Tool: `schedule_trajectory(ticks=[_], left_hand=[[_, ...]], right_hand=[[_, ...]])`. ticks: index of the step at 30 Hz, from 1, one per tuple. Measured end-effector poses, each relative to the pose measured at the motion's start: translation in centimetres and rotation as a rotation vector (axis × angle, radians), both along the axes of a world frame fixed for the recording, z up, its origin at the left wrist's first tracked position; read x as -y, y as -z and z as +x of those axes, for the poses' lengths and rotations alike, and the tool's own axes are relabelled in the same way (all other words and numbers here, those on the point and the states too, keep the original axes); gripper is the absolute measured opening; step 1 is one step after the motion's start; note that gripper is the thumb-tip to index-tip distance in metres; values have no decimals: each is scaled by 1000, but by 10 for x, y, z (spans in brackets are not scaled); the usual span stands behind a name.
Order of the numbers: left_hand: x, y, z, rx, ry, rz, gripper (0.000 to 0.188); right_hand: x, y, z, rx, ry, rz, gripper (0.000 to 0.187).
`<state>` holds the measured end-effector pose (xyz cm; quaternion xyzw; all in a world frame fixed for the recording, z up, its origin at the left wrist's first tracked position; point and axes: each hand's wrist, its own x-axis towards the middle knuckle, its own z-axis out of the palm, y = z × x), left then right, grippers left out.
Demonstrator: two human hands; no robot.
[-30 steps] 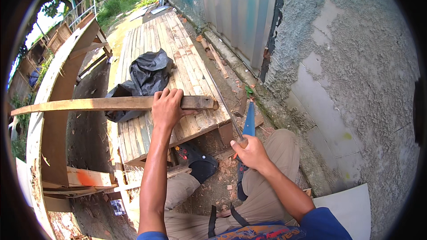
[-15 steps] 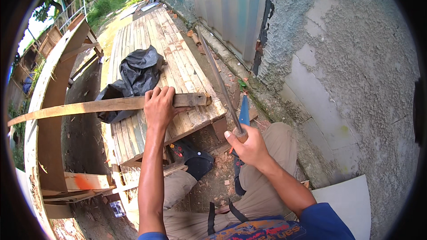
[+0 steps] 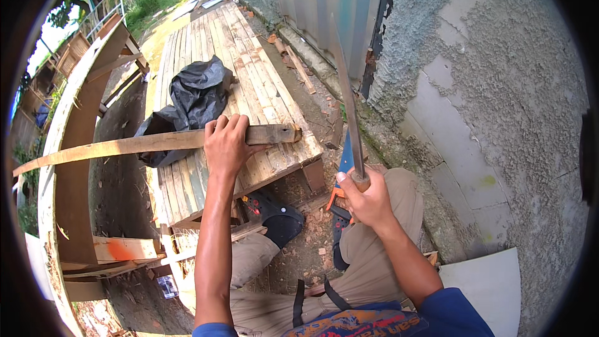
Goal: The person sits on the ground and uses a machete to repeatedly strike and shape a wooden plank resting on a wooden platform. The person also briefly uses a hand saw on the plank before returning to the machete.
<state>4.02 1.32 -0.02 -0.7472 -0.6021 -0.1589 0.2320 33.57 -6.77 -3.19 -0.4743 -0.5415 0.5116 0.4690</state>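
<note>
My left hand (image 3: 226,145) is wrapped around a long wooden strip (image 3: 125,146), close to its squared right end. The strip lies across the near part of a slatted wooden platform (image 3: 265,78) and runs out to the left. In my right hand (image 3: 369,198) is a machete (image 3: 349,100), gripped by its wooden handle, with its long dark blade pointing up and away. The blade stands apart from the strip, to its right. Below it, partly hidden, a handsaw (image 3: 344,157) with a blue blade and orange-and-black handle rests by my right foot.
A crumpled black plastic sheet (image 3: 199,90) lies on the platform behind the strip. A rough grey wall (image 3: 511,87) rises on the right, beside a corrugated metal panel (image 3: 318,19). A curved wooden frame (image 3: 78,125) stands at left. Wood chips litter the ground near my shoes (image 3: 282,219).
The machete has swung from leaning leftward to a more upright position, its tip moving right. My right hand has shifted slightly right. My left hand keeps its hold on the wooden strip.
</note>
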Motion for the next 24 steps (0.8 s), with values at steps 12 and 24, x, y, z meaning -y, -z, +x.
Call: schedule_trajectory(ticks=[12,24], left_hand=[[13,6,5,14,46,49,59],[13,11,7,23,29,79,54]], right_hand=[[-84,-10,23,905,-283,-102,36],[-119,-5,37,1097,-126,-38,28]])
